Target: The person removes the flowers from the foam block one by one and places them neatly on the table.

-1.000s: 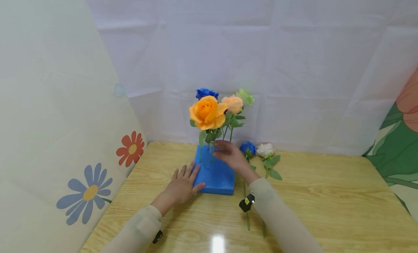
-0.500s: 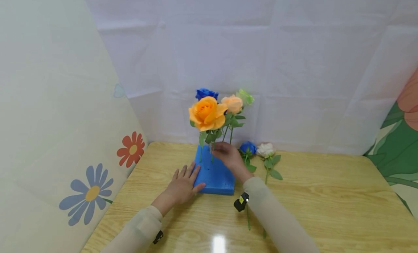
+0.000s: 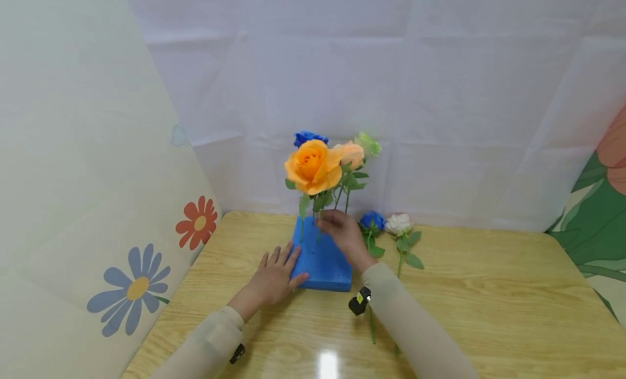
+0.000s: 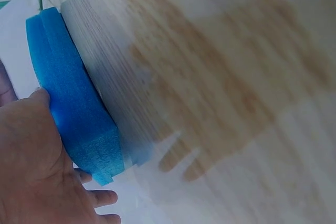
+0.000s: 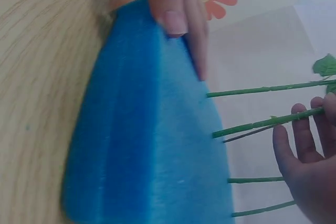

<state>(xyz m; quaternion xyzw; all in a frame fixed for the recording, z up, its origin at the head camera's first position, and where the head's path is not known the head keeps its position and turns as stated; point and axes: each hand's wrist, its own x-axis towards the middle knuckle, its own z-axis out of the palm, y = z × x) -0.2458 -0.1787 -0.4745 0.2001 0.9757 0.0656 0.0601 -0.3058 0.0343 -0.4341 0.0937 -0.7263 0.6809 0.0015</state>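
Observation:
A blue foam block [image 3: 325,267] lies on the table with several artificial roses standing in it. My left hand [image 3: 276,276] rests along the block's left side, fingers spread; in the left wrist view the thumb lies against the block [image 4: 79,87]. My right hand [image 3: 344,235] pinches the green stem [image 5: 252,126] of the orange rose [image 3: 313,166] between thumb and fingers, a little above the block. That stem's lower end meets the foam. Behind the orange bloom stand a blue rose [image 3: 309,139], a peach rose [image 3: 351,155] and a pale green rose [image 3: 368,144].
Right of the block, another blue rose [image 3: 373,221] and a white rose [image 3: 398,223] lie on the wooden table [image 3: 489,297], stems toward the front. My right forearm passes over their stems. A white cloth backdrop [image 3: 440,96] hangs behind the table's far edge.
My right hand has shifted slightly left at the stem. The orange bloom dipped a little, then rose and moved slightly right. My left hand has stayed in place.

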